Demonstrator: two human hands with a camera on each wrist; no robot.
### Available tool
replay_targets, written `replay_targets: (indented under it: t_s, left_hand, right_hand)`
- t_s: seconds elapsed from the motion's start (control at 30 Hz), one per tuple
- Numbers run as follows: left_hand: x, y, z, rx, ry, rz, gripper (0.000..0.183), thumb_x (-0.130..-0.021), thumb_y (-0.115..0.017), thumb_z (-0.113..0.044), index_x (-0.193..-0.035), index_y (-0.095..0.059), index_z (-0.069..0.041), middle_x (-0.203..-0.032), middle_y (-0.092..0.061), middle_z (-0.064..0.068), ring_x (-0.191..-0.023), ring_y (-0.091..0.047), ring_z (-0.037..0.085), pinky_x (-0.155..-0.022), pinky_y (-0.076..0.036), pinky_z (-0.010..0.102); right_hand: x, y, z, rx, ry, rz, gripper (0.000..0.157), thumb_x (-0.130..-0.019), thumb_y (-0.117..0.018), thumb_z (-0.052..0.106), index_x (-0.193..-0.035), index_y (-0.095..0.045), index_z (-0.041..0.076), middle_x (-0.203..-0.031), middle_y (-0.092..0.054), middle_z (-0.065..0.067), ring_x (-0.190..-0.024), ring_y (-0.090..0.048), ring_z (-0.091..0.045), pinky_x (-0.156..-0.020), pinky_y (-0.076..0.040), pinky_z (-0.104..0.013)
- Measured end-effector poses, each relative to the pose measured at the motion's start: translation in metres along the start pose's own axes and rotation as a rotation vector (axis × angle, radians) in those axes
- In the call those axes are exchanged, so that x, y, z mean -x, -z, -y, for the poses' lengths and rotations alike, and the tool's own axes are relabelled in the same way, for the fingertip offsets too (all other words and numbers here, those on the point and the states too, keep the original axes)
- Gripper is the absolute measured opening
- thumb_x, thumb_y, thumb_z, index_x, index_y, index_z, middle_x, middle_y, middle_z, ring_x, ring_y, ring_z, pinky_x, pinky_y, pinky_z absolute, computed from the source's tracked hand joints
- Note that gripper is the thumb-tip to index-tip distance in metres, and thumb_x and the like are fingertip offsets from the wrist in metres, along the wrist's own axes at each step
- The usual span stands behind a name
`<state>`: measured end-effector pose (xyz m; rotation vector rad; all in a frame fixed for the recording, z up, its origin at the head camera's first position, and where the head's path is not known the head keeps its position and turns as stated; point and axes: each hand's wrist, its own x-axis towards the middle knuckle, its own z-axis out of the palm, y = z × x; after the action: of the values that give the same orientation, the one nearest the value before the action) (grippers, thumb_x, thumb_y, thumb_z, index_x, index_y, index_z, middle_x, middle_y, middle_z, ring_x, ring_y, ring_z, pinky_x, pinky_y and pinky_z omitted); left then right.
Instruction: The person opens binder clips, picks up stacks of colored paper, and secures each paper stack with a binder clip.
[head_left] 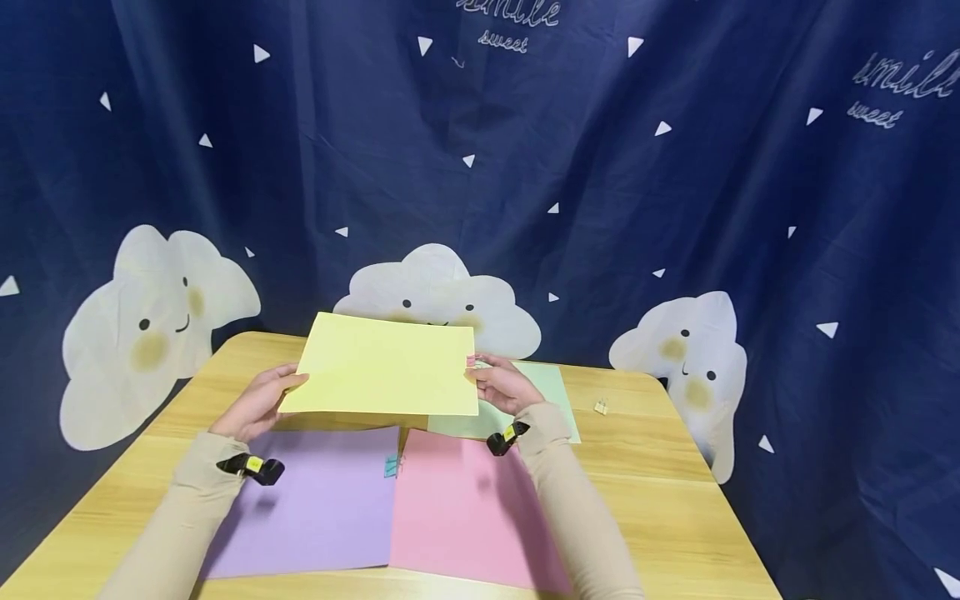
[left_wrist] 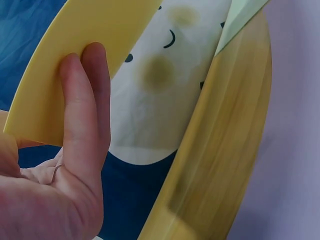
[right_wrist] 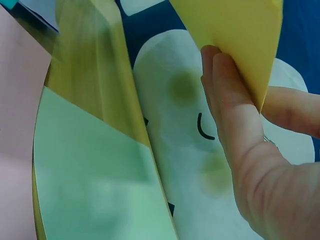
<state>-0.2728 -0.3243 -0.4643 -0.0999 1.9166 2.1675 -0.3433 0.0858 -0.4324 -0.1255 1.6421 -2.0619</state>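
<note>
A yellow sheet of paper (head_left: pixel 382 367) is held up over the far part of the table, raised off its surface. My left hand (head_left: pixel 258 402) pinches its left edge, thumb on the near face and fingers (left_wrist: pixel 82 110) behind. At the opposite edge my right hand (head_left: pixel 507 385) pinches the sheet the same way. A small pink binder clip (head_left: pixel 471 361) sits on that right edge, just by my right fingers (right_wrist: pixel 230 75). Below lie a purple sheet (head_left: pixel 315 500) on the left, with a teal binder clip (head_left: pixel 391 466) at its edge, and a pink sheet (head_left: pixel 465 508) beside it.
A pale green sheet (head_left: pixel 551 387) lies farther back on the wooden table (head_left: pixel 637 500), partly covered by the yellow one and my right hand. To its right is a small yellowish clip (head_left: pixel 601 407). A dark blue curtain (head_left: pixel 375 167) with clouds hangs behind the table.
</note>
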Motion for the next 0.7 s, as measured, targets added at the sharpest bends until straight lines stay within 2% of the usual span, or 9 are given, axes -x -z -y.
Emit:
replay_targets:
  t_s: [0.2, 0.4, 0.47, 0.6, 0.7]
  left_hand:
    - [-0.005, 0.006, 0.001, 0.037, 0.010, -0.010, 0.066, -0.110, -0.050, -0.022, -0.160, -0.016, 0.002, -0.093, -0.071, -0.013, -0.080, -0.070, 0.001, -0.068, -0.061, 0.018]
    - [-0.009, 0.014, 0.004, 0.061, 0.020, -0.025, 0.069, -0.110, -0.049, -0.021, -0.163, -0.010, 0.003, -0.091, -0.072, -0.013, -0.080, -0.071, 0.001, -0.070, -0.062, 0.019]
    - [-0.010, 0.017, 0.005, 0.067, 0.022, -0.025, 0.068, -0.110, -0.048, -0.020, -0.162, -0.011, 0.004, -0.091, -0.072, -0.012, -0.080, -0.071, 0.001, -0.071, -0.063, 0.020]
    - [-0.010, 0.021, 0.007, 0.084, 0.023, -0.036, 0.065, -0.110, -0.049, -0.018, -0.161, -0.015, 0.005, -0.089, -0.072, -0.013, -0.080, -0.072, 0.002, -0.071, -0.063, 0.021]
    - [-0.011, 0.024, 0.008, 0.081, 0.028, -0.052, 0.063, -0.110, -0.048, -0.018, -0.160, -0.017, 0.004, -0.088, -0.071, -0.013, -0.080, -0.071, 0.001, -0.072, -0.063, 0.021]
  right_hand:
    - [-0.007, -0.005, -0.004, 0.020, 0.007, 0.001, 0.039, -0.104, -0.050, -0.004, -0.142, -0.042, 0.000, -0.094, -0.063, 0.002, -0.078, -0.061, -0.008, -0.073, -0.056, -0.022]
    - [-0.012, -0.010, -0.005, 0.020, 0.009, 0.035, 0.039, -0.106, -0.048, 0.000, -0.144, -0.039, 0.000, -0.077, -0.052, 0.007, -0.058, -0.034, -0.005, -0.059, -0.038, -0.020]
    - [-0.013, -0.012, -0.006, 0.017, -0.002, 0.041, 0.038, -0.107, -0.049, 0.002, -0.144, -0.039, 0.002, -0.078, -0.051, 0.006, -0.058, -0.032, -0.006, -0.058, -0.038, -0.020]
    - [-0.016, -0.017, -0.007, 0.026, -0.025, 0.044, 0.040, -0.108, -0.049, 0.005, -0.146, -0.038, 0.002, -0.099, -0.056, 0.002, -0.073, -0.051, -0.008, -0.066, -0.050, -0.022]
    - [-0.018, -0.021, -0.009, 0.040, -0.031, 0.051, 0.042, -0.108, -0.048, 0.007, -0.148, -0.036, 0.000, -0.108, -0.056, -0.002, -0.086, -0.061, -0.013, -0.074, -0.058, -0.026]
